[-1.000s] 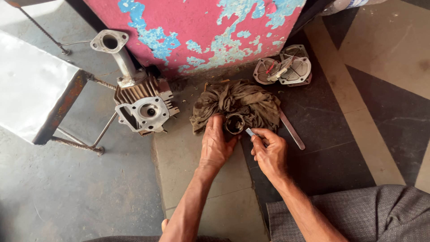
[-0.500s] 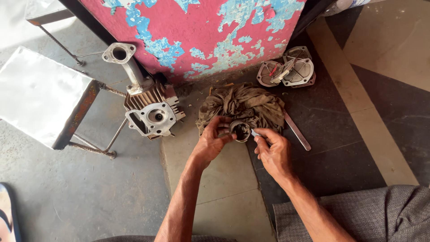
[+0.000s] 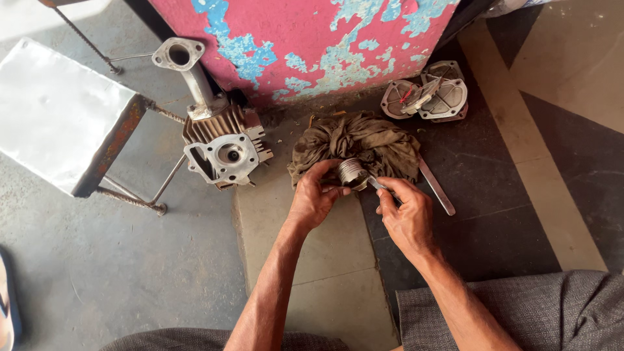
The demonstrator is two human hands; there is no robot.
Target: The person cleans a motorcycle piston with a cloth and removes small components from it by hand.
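Head camera, steeply downward, close.

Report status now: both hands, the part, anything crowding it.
Left hand grips metal piston. Right hand holds thin tool against it. Brown rag directly behind; flat metal bar beside right hand.

The left hand [image 3: 314,200] covers the near side of the piston [image 3: 352,173]. The right hand [image 3: 408,216] conceals most of the thin metal tool [image 3: 376,184]; its type cannot be determined. The brown rag [image 3: 364,144] hides the upper end of the flat metal bar [image 3: 437,188]. The stool [image 3: 58,114] is cut off at the left edge.
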